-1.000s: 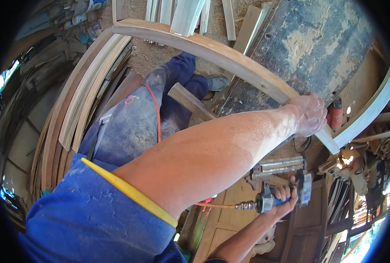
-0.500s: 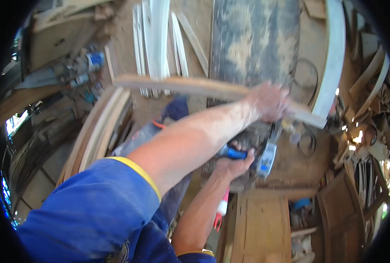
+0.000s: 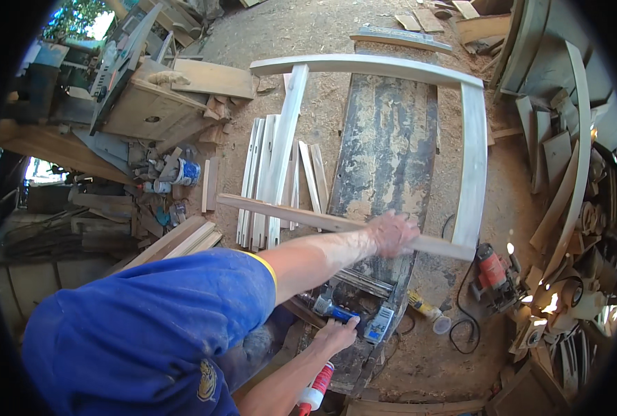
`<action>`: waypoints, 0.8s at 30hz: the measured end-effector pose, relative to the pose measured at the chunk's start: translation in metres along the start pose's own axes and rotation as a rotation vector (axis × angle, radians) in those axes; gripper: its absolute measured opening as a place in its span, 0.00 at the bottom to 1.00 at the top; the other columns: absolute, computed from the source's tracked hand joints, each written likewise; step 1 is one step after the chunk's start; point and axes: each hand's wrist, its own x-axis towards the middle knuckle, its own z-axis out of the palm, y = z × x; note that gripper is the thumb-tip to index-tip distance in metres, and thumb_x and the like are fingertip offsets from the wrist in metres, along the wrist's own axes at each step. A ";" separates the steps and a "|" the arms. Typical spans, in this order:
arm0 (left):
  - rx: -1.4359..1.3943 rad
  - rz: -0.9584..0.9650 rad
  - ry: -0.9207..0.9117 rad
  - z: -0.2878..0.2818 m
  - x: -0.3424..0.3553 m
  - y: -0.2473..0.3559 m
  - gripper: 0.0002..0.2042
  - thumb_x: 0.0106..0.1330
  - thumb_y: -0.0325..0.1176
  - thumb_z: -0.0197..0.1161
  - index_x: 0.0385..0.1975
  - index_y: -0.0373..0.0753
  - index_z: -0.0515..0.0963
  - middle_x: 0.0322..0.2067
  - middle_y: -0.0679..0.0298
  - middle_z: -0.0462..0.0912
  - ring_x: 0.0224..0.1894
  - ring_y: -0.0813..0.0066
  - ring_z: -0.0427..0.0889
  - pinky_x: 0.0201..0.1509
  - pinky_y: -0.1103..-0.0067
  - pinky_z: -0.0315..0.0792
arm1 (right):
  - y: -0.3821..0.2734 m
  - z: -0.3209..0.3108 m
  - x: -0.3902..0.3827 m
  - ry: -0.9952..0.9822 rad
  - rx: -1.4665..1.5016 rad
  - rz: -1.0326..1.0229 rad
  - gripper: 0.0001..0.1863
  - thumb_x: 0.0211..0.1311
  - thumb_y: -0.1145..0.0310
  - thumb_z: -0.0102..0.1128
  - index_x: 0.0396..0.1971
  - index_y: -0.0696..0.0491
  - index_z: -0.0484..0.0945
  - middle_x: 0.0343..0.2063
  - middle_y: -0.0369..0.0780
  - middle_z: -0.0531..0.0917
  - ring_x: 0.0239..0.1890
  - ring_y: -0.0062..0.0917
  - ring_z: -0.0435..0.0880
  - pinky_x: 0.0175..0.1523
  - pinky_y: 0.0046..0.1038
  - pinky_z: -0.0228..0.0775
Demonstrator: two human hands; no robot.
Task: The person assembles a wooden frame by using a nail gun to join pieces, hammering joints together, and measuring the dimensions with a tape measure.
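Note:
My left hand (image 3: pixel 393 234) is closed round the near rail (image 3: pixel 291 215) of a large wooden frame, its fingers over the top edge. The frame's far rail (image 3: pixel 364 66) and right side (image 3: pixel 471 159) stretch over the dark, paint-worn bench (image 3: pixel 384 145). Lower down, my right hand (image 3: pixel 336 335) closes on a blue-handled tool (image 3: pixel 334 310) with a metallic head; its exact kind is unclear. Just right of it lies a small grey and blue box-like piece (image 3: pixel 379 324). A red and white bottle (image 3: pixel 316 388) shows beside my right forearm.
Several pale wooden slats (image 3: pixel 256 180) lie left of the bench. At right, a red router (image 3: pixel 492 267) and a yellow tool (image 3: pixel 425 305) rest near a black cord (image 3: pixel 464 340). Wood offcuts (image 3: pixel 558 166) crowd the right side; a blue and white tub (image 3: pixel 187 172) stands at left.
The view has shifted, bringing more of the frame, the bench and the router into sight. My left hand stays on the rail and my right hand on the blue-handled tool.

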 end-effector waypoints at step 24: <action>0.124 0.018 0.091 -0.034 0.042 -0.076 0.23 0.67 0.54 0.59 0.44 0.38 0.72 0.38 0.54 0.80 0.42 0.58 0.82 0.43 0.66 0.77 | -0.015 0.012 -0.001 0.009 -0.157 0.155 0.20 0.72 0.66 0.54 0.52 0.68 0.67 0.48 0.51 0.75 0.48 0.39 0.80 0.53 0.43 0.77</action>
